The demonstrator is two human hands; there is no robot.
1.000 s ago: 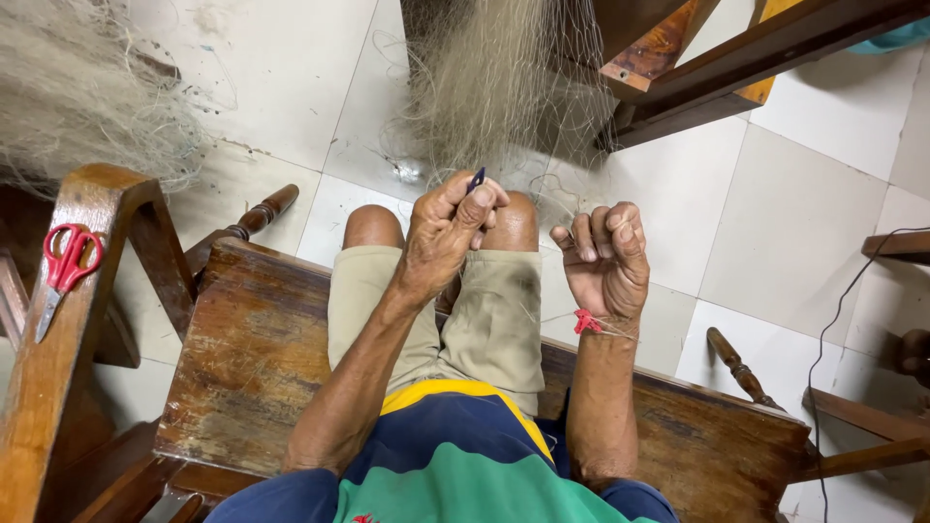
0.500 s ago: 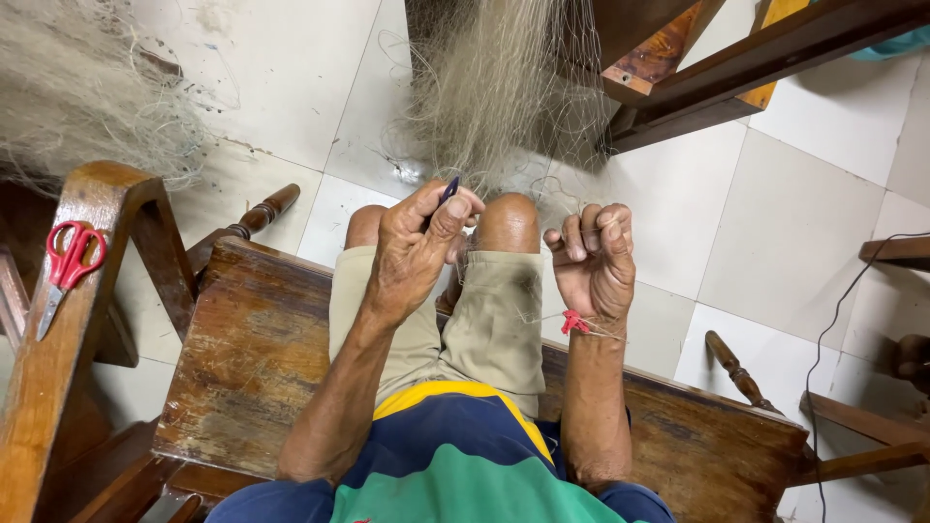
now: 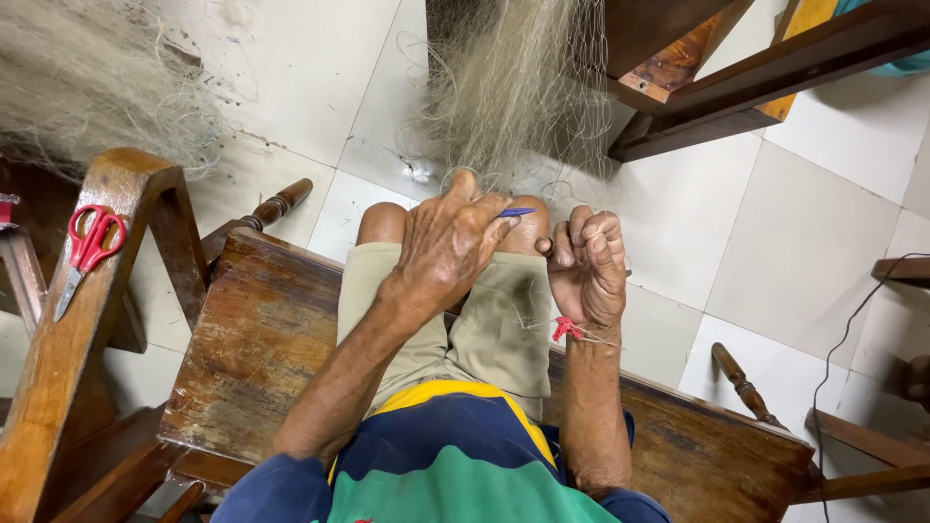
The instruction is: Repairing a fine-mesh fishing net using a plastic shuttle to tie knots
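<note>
Only netting needle [image 3: 515, 212] tip visible

The two hands sit close together at the centre of the frame, the left hand [image 3: 448, 247] with a small blue tool [image 3: 515, 212] pinched in its fingers and the right hand [image 3: 587, 266] closed, only a narrow gap between them. Just above them the hanging net [image 3: 513, 87] fills the upper middle and blocks any reach forward. Dark wooden furniture [image 3: 717, 87] closes off the upper right. To the right, bare floor tiles [image 3: 823, 203] leave open room. To the left, the bench seat [image 3: 262, 349] is free, bounded by a wooden armrest [image 3: 92, 320] carrying red scissors [image 3: 85, 254].
</note>
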